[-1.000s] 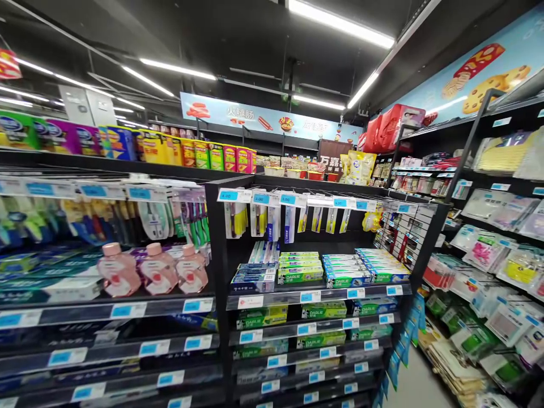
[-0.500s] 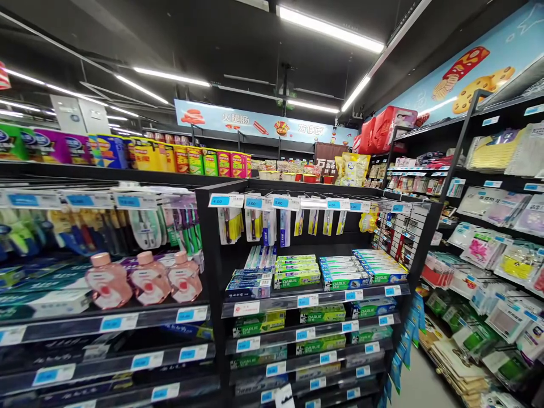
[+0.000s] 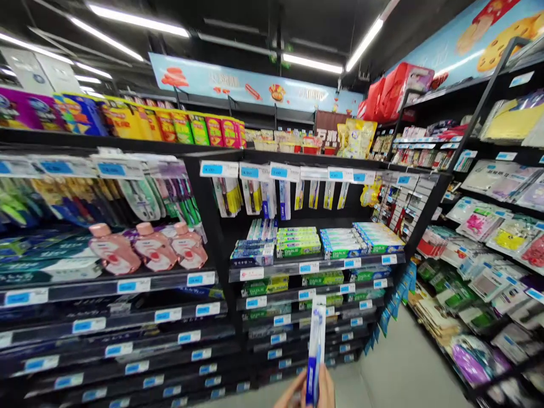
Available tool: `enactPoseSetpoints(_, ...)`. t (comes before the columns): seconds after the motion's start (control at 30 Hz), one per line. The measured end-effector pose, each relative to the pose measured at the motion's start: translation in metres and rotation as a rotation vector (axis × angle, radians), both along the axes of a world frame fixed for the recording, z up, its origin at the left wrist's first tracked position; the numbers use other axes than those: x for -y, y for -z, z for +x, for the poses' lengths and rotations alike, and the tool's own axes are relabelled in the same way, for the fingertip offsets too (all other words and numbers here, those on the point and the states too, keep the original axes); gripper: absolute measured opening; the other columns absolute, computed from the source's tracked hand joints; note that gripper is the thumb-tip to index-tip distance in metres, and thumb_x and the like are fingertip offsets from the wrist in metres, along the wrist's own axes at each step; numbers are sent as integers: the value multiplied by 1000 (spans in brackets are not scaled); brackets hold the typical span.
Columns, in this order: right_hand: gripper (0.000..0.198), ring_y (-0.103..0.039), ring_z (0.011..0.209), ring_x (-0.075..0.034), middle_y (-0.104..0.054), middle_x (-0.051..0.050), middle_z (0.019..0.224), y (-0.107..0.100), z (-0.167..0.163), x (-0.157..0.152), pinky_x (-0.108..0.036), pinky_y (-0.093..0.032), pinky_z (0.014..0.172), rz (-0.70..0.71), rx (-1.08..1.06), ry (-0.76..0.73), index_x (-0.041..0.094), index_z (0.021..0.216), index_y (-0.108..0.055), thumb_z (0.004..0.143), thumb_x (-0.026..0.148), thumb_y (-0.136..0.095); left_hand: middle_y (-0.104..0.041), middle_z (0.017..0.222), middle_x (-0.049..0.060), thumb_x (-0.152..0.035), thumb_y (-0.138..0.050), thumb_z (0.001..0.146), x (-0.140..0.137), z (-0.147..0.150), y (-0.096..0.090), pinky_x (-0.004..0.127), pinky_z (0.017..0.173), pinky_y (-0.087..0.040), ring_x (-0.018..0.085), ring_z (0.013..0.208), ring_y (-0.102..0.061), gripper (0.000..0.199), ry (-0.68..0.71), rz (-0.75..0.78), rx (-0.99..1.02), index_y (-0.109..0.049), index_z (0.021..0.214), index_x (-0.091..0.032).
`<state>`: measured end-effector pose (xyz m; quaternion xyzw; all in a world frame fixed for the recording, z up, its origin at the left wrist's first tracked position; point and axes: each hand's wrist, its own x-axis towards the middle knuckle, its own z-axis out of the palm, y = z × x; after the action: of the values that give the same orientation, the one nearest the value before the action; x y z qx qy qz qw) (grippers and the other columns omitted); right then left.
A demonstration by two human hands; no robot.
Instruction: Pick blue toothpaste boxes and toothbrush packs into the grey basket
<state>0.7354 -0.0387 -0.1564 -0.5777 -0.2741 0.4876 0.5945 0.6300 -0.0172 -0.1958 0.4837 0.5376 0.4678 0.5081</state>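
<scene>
At the bottom of the view, a packaged toothbrush stands upright with its bristle end on top, in a clear and white pack with a blue lower part. My left hand grips its lower left side, and my right hand closes round the lower right side. Only the fingers of both hands show; the rest is cut off by the frame edge. Behind the pack are the shelves of green Darlie toothpaste boxes. Similar toothbrush packs hang on hooks higher up.
Pink mouthwash bottles stand on the left shelf below more hanging toothbrushes. Colourful snack canisters line the top. On the right, a rack of bagged goods borders a grey floor aisle.
The view has tilted down. Both hands have come into sight with the toothbrush pack, of which only a pale top edge showed at the bottom before.
</scene>
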Motion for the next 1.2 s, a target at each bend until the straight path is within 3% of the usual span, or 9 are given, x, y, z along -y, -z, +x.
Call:
enactPoseSetpoints(0.07,76,-63,58,-21,-62,-5,65,-2,-4,4,-34,-54,50,-24,-54,24,21,78,-62,73,94,-43,-74,126,4,-39,-89,62,18,-4,-3,46,94,-61,36,124,-64,53,83,-36,37,-77,113,-37)
enactPoseSetpoints(0.17,70,-54,47,-14,-59,-2,59,-8,-9,8,-27,-46,45,56,-171,7,19,74,-58,76,88,-52,-70,134,11,-43,-84,65,32,-7,-12,43,102,-58,35,126,-64,61,180,-8,135,-75,122,-25)
enactPoseSetpoints(0.27,67,-50,42,-12,-58,0,56,-8,-12,12,-23,-37,40,73,-212,-25,18,75,-58,81,85,-51,-68,137,14,-45,-81,69,37,-9,-19,41,93,-63,32,118,-69,63,181,-39,158,-72,127,-21)
enactPoseSetpoints(0.57,69,-45,39,-11,-57,-2,53,4,-13,19,-23,-34,39,89,-239,-77,16,71,-64,90,79,-43,-67,136,16,-38,-79,75,46,-11,-14,35,74,-64,24,90,-73,57,153,-33,216,-71,127,-17)
enactPoseSetpoints(0.73,70,-47,42,-12,-57,-3,53,2,-12,20,-25,-34,41,80,-256,-113,15,67,-66,92,76,-42,-66,136,17,-34,-79,77,45,-12,-15,34,73,-63,19,80,-71,57,151,-29,256,-69,130,-16)
enactPoseSetpoints(0.8,69,-50,47,-13,-60,-4,59,3,-12,20,-26,-35,44,85,-286,-133,15,72,-69,91,77,-44,-65,138,17,-34,-79,77,45,-13,-15,33,72,-63,20,84,-71,57,135,-19,265,-69,131,-17)
enactPoseSetpoints(0.9,69,-54,56,-15,-64,-5,69,3,-11,20,-26,-37,48,80,-295,-179,15,90,-74,89,78,-45,-66,137,17,-34,-79,76,42,-15,-14,33,76,-63,28,107,-69,50,85,34,237,-74,123,-18)
enactPoseSetpoints(1.03,56,-58,71,-16,-68,-5,87,2,-10,18,-25,-42,56,91,-136,-178,18,111,-71,86,68,-62,-69,132,18,-43,-77,80,38,-16,-13,37,83,-63,32,118,-67,47,86,44,239,-75,118,-16)
enactPoseSetpoints(1.2,37,-63,84,-19,-69,-4,94,3,-9,15,-28,-51,69,192,77,-128,20,100,-63,81,48,-77,-72,129,18,-53,-71,85,35,-16,-21,45,100,-58,33,120,-68,58,88,-20,299,-69,127,-14)
